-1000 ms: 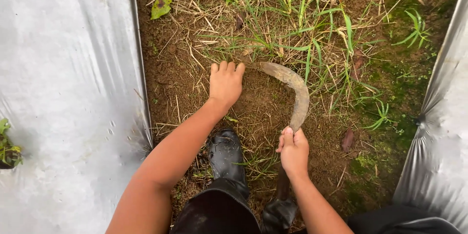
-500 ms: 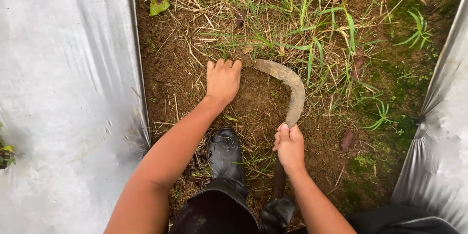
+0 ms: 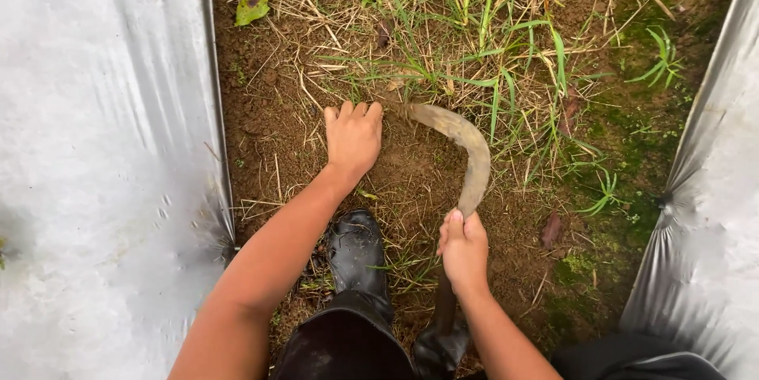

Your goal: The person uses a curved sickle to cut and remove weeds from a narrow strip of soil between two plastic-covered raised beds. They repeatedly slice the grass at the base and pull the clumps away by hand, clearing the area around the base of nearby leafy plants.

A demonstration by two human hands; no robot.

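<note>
The right hand (image 3: 464, 249) is gripping the sickle (image 3: 466, 151), its blade now arcing higher toward twelve o'clock grass (image 3: 474, 56); the left hand (image 3: 353, 139), open-palmed, is pressing soil (image 3: 277, 119) beside the tip.

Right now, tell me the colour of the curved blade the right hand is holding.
The sickle blade in the right hand is dull brownish-grey, soil-stained; the head view shows it.

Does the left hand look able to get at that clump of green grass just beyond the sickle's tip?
Probably yes. The left hand lies flat on the soil close to the grass clump, with nothing between them but the curved sickle blade, held by the right hand.
</note>
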